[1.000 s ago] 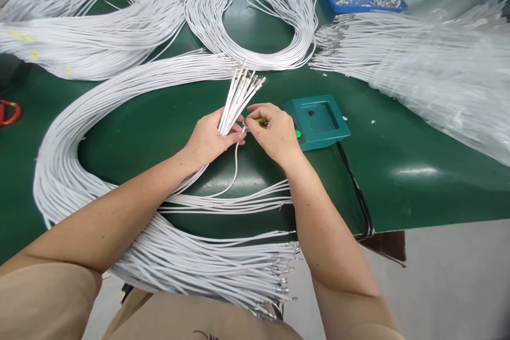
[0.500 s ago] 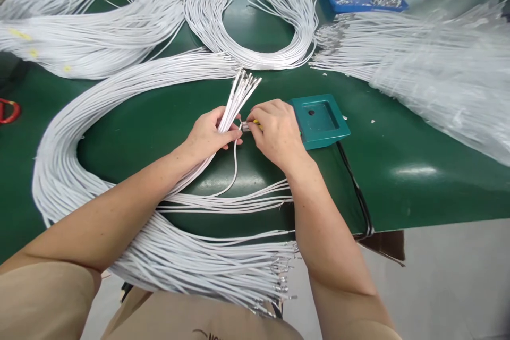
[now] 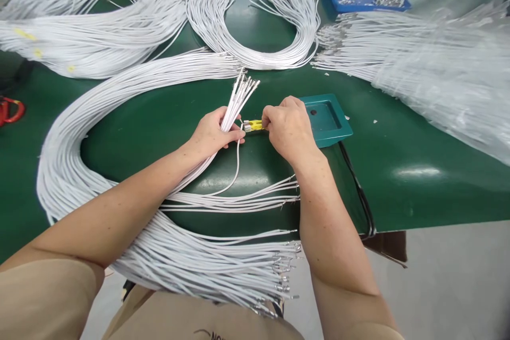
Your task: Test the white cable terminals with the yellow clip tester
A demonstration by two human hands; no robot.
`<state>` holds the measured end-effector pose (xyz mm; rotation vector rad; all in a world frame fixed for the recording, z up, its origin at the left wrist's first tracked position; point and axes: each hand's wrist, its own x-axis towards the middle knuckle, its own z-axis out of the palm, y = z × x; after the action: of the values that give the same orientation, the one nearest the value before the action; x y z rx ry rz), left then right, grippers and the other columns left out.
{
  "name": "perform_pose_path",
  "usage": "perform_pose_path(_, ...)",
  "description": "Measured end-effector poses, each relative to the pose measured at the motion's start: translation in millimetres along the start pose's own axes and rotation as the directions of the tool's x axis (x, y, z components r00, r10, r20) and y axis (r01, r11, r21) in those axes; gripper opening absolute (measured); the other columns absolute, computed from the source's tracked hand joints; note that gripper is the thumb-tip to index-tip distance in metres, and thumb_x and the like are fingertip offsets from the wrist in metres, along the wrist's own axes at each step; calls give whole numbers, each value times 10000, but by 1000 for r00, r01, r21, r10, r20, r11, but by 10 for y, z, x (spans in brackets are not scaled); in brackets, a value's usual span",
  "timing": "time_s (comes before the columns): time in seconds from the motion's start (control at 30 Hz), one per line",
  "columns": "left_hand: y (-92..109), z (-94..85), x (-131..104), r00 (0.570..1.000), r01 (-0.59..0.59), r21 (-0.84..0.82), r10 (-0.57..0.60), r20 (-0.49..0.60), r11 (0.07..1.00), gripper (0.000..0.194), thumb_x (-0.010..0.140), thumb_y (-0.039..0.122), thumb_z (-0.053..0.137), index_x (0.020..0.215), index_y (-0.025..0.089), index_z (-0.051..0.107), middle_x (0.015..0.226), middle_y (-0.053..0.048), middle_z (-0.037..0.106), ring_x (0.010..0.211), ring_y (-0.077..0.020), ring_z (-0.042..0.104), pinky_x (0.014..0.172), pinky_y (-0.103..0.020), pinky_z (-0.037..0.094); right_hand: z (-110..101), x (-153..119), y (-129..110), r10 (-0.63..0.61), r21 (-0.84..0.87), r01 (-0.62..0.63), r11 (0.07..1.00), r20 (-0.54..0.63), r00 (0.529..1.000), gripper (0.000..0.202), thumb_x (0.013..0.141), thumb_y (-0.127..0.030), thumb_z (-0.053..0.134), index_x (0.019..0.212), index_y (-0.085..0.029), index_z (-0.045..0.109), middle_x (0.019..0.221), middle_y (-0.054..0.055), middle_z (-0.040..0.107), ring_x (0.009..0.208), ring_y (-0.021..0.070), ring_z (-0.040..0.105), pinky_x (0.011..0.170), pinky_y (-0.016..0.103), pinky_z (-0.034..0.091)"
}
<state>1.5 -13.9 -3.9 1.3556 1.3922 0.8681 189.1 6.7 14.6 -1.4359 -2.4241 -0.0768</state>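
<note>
Many wires (image 3: pixel 239 100) clamped in left fingers (image 3: pixel 234 136), yellow piece (image 3: pixel 255 125) in right fingers (image 3: pixel 273 113), right forearm (image 3: pixel 332 218) across table edge (image 3: pixel 438 227)

Right hand (image 3: pixel 289 130) hides one end of the yellow piece (image 3: pixel 255 126), left edge cuts the red handle (image 3: pixel 5 110), and silvery bits (image 3: pixel 389 0) up top are too tiny to identify!

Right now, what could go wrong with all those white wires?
The wire bundle in the left hand could loosen and drop a wire. The yellow piece in the right hand is near the left one and might poke it. The lower wires seem to reach past the edge of the table, so their metal tips might snag the shirt.
</note>
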Motion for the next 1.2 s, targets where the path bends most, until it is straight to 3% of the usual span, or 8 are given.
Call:
perform_pose_path(0.3,3,26,18,999,19,90,-22,34,996,378,668,204,767,997,184,583,740,-28,717,684,-208,726,421,-199,446,-4,-15,9,13,36,-13,999,-10,1000,222,813,-67,499,795,-181,689,728,88,605,837,259,513,867,413,407)
perform_pose_path(0.57,-38,-9,40,995,78,-66,-74,60,995,384,661,191,768,1001,174,591,724,-17,682,698,-204,734,445,-187,401,-149,-58,-97,187,280,-128,952,-199,962,255,948,-217,431,978,-179,682,967,85,705,959,249,562,870,382,406)
perform_pose_path(0.7,-49,-87,54,1000,20,-65,-21,-16,998,422,606,156,774,1005,178,637,718,13,672,639,-145,668,512,-203,443,-165,-73,-327,-101,473,92,876,-6,995,217,938,-225,503,921,-207,719,922,33,718,900,182,600,798,301,430)
perform_pose_path(0.8,-29,-131,53,998,32,-120,-39,-57,992,452,585,166,793,1021,172,675,729,28,655,570,-94,573,539,-212,457,-149,-95,-501,-333,539,191,821,180,926,167,902,-237,580,896,-215,746,929,36,702,877,167,612,764,287,437)
perform_pose_path(0.97,37,-147,30,995,99,-207,-97,20,973,372,558,227,855,879,138,688,753,1,646,652,-114,612,515,-193,424,-116,-136,-677,-387,373,241,896,388,837,153,861,-249,630,823,-179,761,847,117,696,906,257,623,722,356,446)
perform_pose_path(1.03,56,-157,24,994,112,-233,-110,25,966,370,595,270,851,912,144,709,816,-20,673,753,-130,646,557,-184,443,-142,-159,-701,-376,441,158,884,468,800,133,840,-217,636,793,-178,753,816,114,712,844,261,643,671,362,442)
perform_pose_path(1.17,82,-177,12,991,126,-259,-135,-17,958,389,686,362,802,1012,159,740,908,-43,708,790,-113,642,642,-191,470,-221,-175,-600,-448,664,-175,727,652,612,151,823,-229,628,685,-205,682,620,11,687,540,154,630,497,277,458)
perform_pose_path(1.2,89,-175,4,992,112,-252,-122,-27,961,408,688,364,801,1033,156,738,887,-40,713,772,-114,641,653,-200,472,-229,-163,-542,-429,683,-243,688,654,624,173,841,-241,599,684,-198,657,606,2,681,486,132,609,453,255,455)
